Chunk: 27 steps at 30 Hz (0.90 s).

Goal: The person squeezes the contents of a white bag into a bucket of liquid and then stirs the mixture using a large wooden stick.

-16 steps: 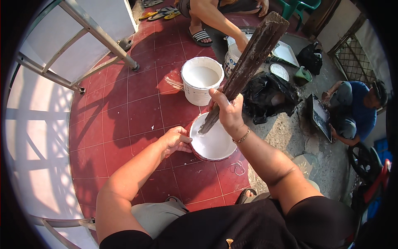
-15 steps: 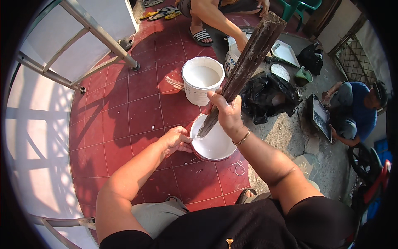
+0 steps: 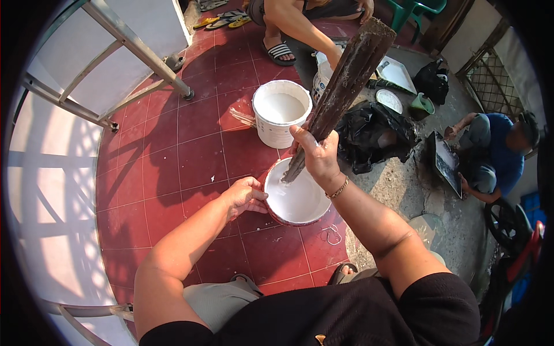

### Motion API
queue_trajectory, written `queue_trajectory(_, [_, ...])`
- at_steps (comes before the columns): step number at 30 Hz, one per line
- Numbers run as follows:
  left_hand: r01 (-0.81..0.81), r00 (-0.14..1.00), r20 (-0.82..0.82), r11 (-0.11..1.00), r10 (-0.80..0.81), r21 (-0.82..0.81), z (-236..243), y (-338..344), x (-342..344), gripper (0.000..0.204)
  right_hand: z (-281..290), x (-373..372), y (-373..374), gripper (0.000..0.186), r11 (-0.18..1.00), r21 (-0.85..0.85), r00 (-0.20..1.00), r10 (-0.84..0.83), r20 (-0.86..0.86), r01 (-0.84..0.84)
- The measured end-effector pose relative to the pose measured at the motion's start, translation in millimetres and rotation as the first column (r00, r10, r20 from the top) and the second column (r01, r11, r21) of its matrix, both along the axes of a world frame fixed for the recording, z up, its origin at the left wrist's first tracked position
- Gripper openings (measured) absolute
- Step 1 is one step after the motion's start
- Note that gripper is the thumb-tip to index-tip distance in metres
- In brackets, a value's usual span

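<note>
My right hand (image 3: 318, 151) grips a long, dark, rough wooden stick (image 3: 354, 70), which slants from upper right down into a round container of white paint (image 3: 303, 199). The stick's lower end is in the white liquid near the container's far left part. My left hand (image 3: 245, 197) holds the container's left rim with thumb and fingers. Just beyond the container stands a white bucket (image 3: 271, 132) with more white liquid inside, on red floor tiles (image 3: 196, 150).
Another person's arm (image 3: 311, 32) reaches down at top. At right, a person in blue (image 3: 499, 155) holds a dark tray (image 3: 443, 161). Also around are a black plastic bag (image 3: 369, 135), a green pot (image 3: 421, 102), a white lid (image 3: 388, 99) and a metal frame (image 3: 109, 52) at left.
The stick's lower end has moved slightly within the container, a little to the right, along with my right hand. My left hand stays at the rim.
</note>
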<state>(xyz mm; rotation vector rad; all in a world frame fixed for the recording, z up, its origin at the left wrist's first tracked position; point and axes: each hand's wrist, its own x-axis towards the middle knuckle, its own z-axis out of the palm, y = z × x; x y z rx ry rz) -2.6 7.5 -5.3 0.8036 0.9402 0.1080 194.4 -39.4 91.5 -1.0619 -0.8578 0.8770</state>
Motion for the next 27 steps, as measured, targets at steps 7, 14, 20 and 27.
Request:
queue_trajectory(7, [-0.032,0.999,0.035,0.999,0.032,0.0,-4,-7,-1,0.027,5,21,-17,0.021,0.977,-0.166,0.971,0.165,0.175,-0.137])
queue_trajectory(14, [0.003,1.0,-0.006,1.0,-0.003,-0.001,0,-1,2,0.026,5,6,-5,0.018,0.997,0.002,0.993,-0.076,0.09,0.076])
queue_trajectory(20, [-0.047,0.998,0.029,0.999,0.048,-0.009,-3,-6,-2,0.026,7,-3,-22,0.019,0.978,-0.093,0.982,0.189,-0.004,-0.189])
queue_trajectory(27, [-0.021,0.999,-0.025,1.0,0.021,0.005,-2,-4,4,0.027,1,31,-9,0.022,0.997,-0.035,0.955,-0.062,0.29,0.076])
